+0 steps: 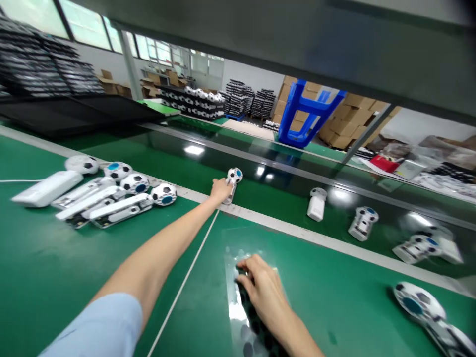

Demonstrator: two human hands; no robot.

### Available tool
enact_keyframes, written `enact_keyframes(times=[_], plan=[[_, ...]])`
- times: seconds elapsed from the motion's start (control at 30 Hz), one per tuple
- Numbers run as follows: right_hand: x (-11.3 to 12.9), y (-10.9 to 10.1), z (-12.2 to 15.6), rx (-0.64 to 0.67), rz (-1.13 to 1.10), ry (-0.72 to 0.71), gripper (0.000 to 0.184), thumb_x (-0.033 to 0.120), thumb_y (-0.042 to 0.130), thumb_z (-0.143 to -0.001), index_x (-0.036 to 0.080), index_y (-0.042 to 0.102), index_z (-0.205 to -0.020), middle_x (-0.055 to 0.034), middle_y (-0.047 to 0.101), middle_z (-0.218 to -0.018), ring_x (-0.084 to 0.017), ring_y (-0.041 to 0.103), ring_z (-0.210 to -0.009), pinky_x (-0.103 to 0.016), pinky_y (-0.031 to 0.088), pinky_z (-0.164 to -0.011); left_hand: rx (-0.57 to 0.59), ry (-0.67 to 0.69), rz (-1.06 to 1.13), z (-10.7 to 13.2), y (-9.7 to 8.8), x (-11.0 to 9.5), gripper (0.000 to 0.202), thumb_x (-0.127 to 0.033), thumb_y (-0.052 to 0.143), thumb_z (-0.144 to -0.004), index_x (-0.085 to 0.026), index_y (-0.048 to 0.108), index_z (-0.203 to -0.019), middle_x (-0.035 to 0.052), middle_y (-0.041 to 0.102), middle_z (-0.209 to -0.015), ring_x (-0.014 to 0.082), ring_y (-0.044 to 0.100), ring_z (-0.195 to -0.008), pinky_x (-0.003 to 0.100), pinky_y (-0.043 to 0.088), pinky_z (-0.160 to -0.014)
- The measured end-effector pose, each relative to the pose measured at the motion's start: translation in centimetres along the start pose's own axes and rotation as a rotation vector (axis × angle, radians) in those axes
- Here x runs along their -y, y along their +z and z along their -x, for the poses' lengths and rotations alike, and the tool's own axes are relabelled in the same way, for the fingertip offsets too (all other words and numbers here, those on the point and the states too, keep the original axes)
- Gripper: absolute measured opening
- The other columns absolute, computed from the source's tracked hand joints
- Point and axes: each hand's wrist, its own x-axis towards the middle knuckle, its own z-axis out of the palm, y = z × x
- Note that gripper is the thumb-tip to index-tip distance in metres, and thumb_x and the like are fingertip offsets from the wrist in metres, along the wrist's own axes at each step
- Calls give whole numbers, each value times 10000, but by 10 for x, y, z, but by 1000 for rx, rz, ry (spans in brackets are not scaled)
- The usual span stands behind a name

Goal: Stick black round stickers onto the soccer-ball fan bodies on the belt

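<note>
My left hand (220, 191) reaches across the white bench edge and grips a white football-patterned device (234, 175) standing on the dark conveyor belt (282, 171). My right hand (262, 287) sits on a clear plastic sheet (238, 307) on the green bench, its fingers curled at the sheet. The sheet carries round grey and black patches, partly hidden under that hand. Several similar white devices with football-patterned heads (130, 191) lie in a group on the bench left of my left arm. Others (362, 223) stand on the belt to the right.
A large football-patterned device (418, 302) lies at the bench's right edge. A white power cord (182, 292) runs across the bench beside my left arm. Past the belt stand a blue plastic stool (310, 114), cardboard boxes (345, 119) and stacked products (236, 99). An overhead shelf (297, 44) crosses the top.
</note>
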Motion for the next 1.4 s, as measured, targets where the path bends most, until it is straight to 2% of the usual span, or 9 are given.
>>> enact_keyframes(times=[0.07,0.17,0.33,0.47,0.63,0.77,0.87,0.97,1.4], plan=[[-2,10,-1,12,66,-34,130,109,555,-760,214,553,-837,-8,585,-795,-173,574,-724,-257,414,-625,-75,116,-132,-1,-22,3,376,-244,585,-832,-157,502,-1189,104,467,-1286,281,434,-1178,522,342,-984],[-5,20,-4,-3,96,-35,146,79,512,-723,219,494,-758,4,566,-729,-169,552,-658,-254,379,-572,-137,227,-308,21,-84,16,440,-148,542,-819,-161,466,-1252,118,472,-1294,284,364,-1244,487,234,-1058],[1,14,-6,70,50,-31,187,30,453,-662,215,425,-666,11,565,-673,-157,519,-606,-245,344,-548,-160,125,-467,68,-190,54,306,-92,630,-674,-97,609,-978,114,630,-1027,320,473,-1147,450,308,-1009],[1,10,-7,37,-198,37,106,115,477,-717,215,472,-686,38,533,-605,-135,491,-557,-231,334,-535,-131,43,-424,81,-217,77,142,-133,680,-597,-160,559,-666,-16,637,-747,242,593,-971,243,461,-768],[-3,1,-14,-8,-714,222,114,268,588,-697,179,542,-643,45,508,-539,-105,468,-502,-220,351,-513,-40,-9,-220,99,-192,70,243,-319,726,-587,-194,518,-600,-33,557,-545,240,637,-782,183,453,-530],[10,-23,-16,18,-949,288,159,314,644,-679,164,591,-675,25,557,-571,-107,520,-537,-233,424,-564,206,-101,115,141,-129,56,392,-528,518,-781,-171,520,-944,51,651,-735,186,623,-596,268,504,-494],[23,-41,-16,-27,-968,239,126,283,648,-674,162,616,-662,13,583,-673,-87,517,-558,-219,441,-575,398,-223,528,174,-78,47,383,-500,564,-771,-173,477,-952,36,616,-763,126,566,-543,233,479,-482],[31,-48,-15,-71,-949,209,90,251,608,-693,165,610,-669,35,552,-586,-80,499,-504,-208,428,-528,517,-212,611,194,-46,42,397,-438,637,-727,-178,467,-975,19,599,-783,116,554,-562,228,466,-510],[46,-38,0,-103,-339,-75,177,81,462,-841,190,559,-741,14,535,-719,-105,514,-674,-205,380,-612,542,87,230,199,-33,40,329,-213,497,-735,-206,450,-1060,-4,565,-943,180,544,-877,275,441,-780]])
